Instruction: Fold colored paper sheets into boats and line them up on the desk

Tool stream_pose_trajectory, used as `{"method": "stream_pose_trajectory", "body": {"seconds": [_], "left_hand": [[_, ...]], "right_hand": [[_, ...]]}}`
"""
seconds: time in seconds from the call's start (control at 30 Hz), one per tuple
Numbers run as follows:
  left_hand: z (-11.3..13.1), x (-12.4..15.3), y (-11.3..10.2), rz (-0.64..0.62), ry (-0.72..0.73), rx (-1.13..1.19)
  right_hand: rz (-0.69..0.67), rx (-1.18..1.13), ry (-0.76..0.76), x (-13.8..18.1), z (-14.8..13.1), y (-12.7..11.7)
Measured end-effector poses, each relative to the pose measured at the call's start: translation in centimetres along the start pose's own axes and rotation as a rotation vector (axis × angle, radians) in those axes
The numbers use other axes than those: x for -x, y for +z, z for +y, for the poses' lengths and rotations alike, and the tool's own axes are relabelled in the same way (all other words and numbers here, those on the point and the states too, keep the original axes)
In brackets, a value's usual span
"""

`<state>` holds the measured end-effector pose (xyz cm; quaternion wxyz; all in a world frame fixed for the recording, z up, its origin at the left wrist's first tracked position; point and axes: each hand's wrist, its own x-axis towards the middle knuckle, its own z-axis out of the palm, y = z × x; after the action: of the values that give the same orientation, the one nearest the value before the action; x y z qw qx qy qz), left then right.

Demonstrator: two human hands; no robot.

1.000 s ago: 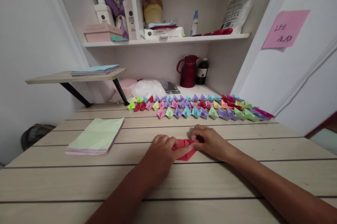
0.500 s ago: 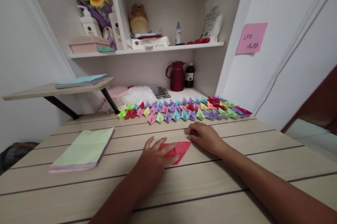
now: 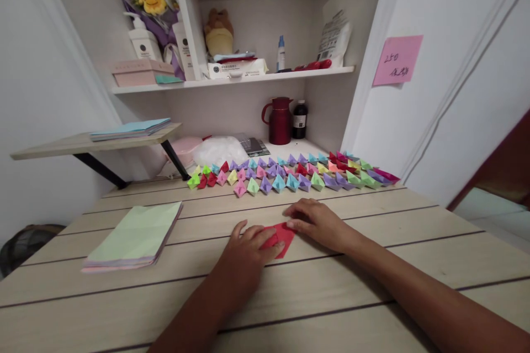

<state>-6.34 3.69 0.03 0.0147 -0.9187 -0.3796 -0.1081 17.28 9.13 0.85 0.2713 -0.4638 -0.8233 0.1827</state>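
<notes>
A small piece of folded red paper (image 3: 285,238) lies on the wooden desk between my hands. Resting on its left part, my left hand (image 3: 248,253) holds it against the desk with thumb and fingers, which cover much of that side. The fingertips of my right hand (image 3: 317,223) are closed at the paper's upper right corner, which is turned inward. Beyond the hands stand rows of small folded paper boats (image 3: 278,183) in many colours.
To the left lies a stack of pale green and pink paper (image 3: 134,234). Behind it is a small raised shelf (image 3: 78,145) on black legs, bearing blue sheets (image 3: 130,127). A dark red jug (image 3: 280,124) and a dark bottle (image 3: 300,121) stand at the back.
My right hand has moved left, bringing the red paper's right corner inward, so the paper looks shorter. My left hand stays on the paper with its fingers closer together.
</notes>
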Motion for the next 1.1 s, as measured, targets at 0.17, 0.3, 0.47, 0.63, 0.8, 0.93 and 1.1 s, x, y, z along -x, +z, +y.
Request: {"method": "stream_pose_trajectory", "body": {"seconds": [0.17,0.3,0.47,0.63,0.8,0.93,1.1], "left_hand": [[0.4,-0.1,0.1,0.058,-0.005,-0.016],[0.9,-0.2,-0.2,0.08,-0.025,-0.004],[1.2,-0.3,-0.5,0.121,-0.045,0.009],[2.0,-0.7,-1.1,0.293,-0.146,0.055],[2.7,-1.3,-0.7,0.412,-0.198,-0.019],[2.8,-1.4,0.2,0.456,-0.198,-0.112],[2.6,-1.4,-0.6,0.578,-0.38,0.348]], "right_hand": [[-0.052,-0.019,0.019,0.3,-0.9,0.1],[-0.058,-0.164,0.054,0.6,-1.5,0.5],[-0.006,-0.337,0.144,0.4,-1.5,1.2],[0.048,-0.47,0.173,0.2,-2.1,2.0],[0.086,-0.74,0.197,0.3,-3.5,2.7],[0.035,-0.895,0.162,0.5,-4.3,2.5],[0.092,-0.892,0.052,0.7,-4.0,1.3]]}}
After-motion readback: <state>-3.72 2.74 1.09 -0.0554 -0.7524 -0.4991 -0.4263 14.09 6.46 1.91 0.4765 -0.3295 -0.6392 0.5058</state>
